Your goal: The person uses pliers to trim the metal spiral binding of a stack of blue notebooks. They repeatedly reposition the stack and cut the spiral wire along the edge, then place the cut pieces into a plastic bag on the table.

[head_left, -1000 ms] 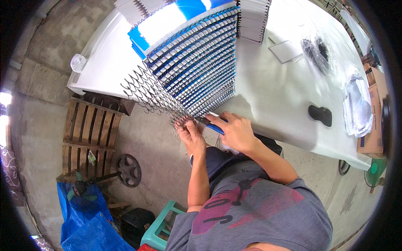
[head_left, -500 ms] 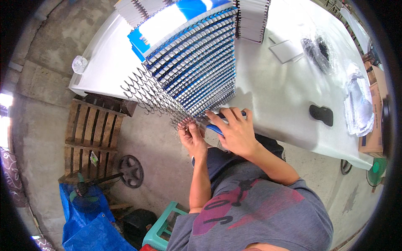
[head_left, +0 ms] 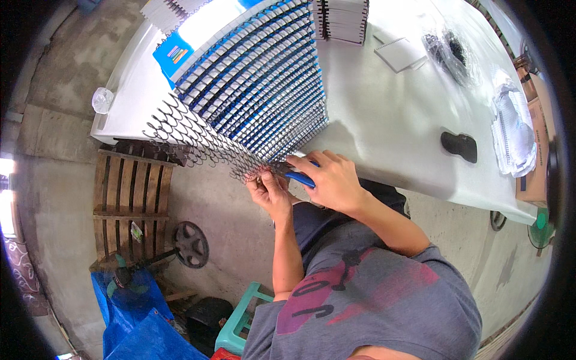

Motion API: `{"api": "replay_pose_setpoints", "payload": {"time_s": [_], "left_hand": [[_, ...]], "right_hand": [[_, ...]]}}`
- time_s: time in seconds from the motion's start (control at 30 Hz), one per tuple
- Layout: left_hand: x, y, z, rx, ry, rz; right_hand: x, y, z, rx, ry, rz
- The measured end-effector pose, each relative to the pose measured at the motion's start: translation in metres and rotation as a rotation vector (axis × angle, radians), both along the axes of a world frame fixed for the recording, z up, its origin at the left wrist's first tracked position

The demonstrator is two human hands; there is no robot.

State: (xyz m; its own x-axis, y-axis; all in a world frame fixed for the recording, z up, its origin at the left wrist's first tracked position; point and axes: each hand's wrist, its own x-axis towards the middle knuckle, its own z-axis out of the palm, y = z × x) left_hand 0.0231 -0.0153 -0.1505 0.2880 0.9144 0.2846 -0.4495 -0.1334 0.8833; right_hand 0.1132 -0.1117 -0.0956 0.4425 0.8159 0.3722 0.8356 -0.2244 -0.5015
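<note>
A tall stack of spiral notebooks with blue covers stands at the table's near edge, bound edges toward me. Long black binding coils stick out from its left side in a springy row. With fingers pinched, my left hand holds coil ends at the stack's lower corner. My right hand grips blue-handled pliers, their jaws against the coils beside my left fingertips. The fingers partly hide the jaws and the exact coil being held.
On the white table lie a small notepad, plastic-wrapped black coils, a dark flat object and a clear bag of notebooks. More notebooks stand behind. A wooden pallet, fan and green stool are leftward.
The pliers' handles have come closer together as my right hand squeezes. Stack and table appear shifted left and up in view. My left hand keeps its pinch on the coils.
</note>
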Motion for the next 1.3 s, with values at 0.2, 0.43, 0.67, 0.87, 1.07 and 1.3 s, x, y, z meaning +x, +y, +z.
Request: {"api": "replay_pose_setpoints", "payload": {"time_s": [0.2, 0.43, 0.67, 0.87, 1.07, 1.3], "left_hand": [[0.000, 0.001, -0.002, -0.001, -0.041, -0.030], [0.000, 0.002, -0.005, -0.002, -0.036, -0.012], [0.000, 0.002, -0.004, -0.002, 0.002, -0.001], [0.000, -0.003, 0.002, -0.041, -0.041, 0.043], [-0.010, -0.001, 0.001, -0.645, -0.528, -0.344], [-0.014, 0.008, 0.021, -0.696, -0.615, -0.313]], "right_hand": [[-0.002, -0.006, 0.015, -0.052, -0.102, -0.025], [-0.001, -0.007, 0.019, 0.005, -0.146, -0.045], [0.000, -0.003, 0.012, -0.009, -0.090, -0.004], [0.004, 0.000, -0.002, -0.006, -0.024, 0.012], [0.007, -0.010, 0.010, 0.032, -0.150, -0.031], [0.001, -0.007, 0.016, 0.063, -0.208, -0.065]]}}
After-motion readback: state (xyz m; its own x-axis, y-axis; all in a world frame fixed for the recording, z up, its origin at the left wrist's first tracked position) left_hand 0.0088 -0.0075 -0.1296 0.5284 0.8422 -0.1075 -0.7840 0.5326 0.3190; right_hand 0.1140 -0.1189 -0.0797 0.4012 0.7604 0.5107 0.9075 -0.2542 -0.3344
